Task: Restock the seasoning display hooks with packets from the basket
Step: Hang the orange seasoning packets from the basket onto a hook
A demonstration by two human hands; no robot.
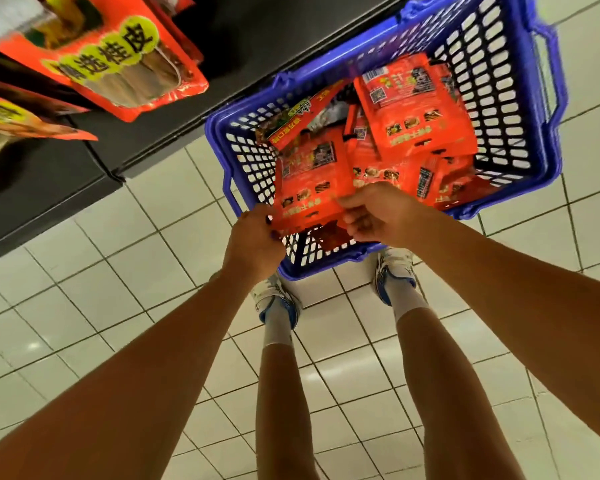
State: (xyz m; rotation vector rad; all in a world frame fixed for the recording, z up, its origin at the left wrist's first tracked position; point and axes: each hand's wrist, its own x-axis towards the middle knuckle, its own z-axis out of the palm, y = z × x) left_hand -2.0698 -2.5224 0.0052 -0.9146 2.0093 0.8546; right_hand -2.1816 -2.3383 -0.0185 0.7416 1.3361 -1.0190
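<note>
On a white tiled floor (174,209), right beside a dark shelf base (49,188), sits a blue plastic basket (520,140) w/ slotted walls. It's packed w/ orange-red seasoning packets (423,109), lying flat and overlapping, most printed w/ small food photos and a QR code; one packet w/ a green-yellow label (302,119) tilts across the pile at the far left.

A person stands over the basket, both bare arms reaching down. The left hand (253,237) and right hand (378,216) are close together at the basket's near rim, both clamped on the same front packet (309,192): left fingers curl round its left edge, dark-painted nails showing; right thumb and fingers pinch its lower right corner. The packet is still above the pile inside the basket, near end lifted slightly. A darker red piece (331,235) shows just below it; can't tell what it is.

Top left, blurred, more packets on display (118,64) hang from the rack, orange w/ yellow labels; the hooks can't be seen.

Below the basket: two white-and-blue trainers (395,268) w/ white socks, toes touching or under the basket's near edge.
</note>
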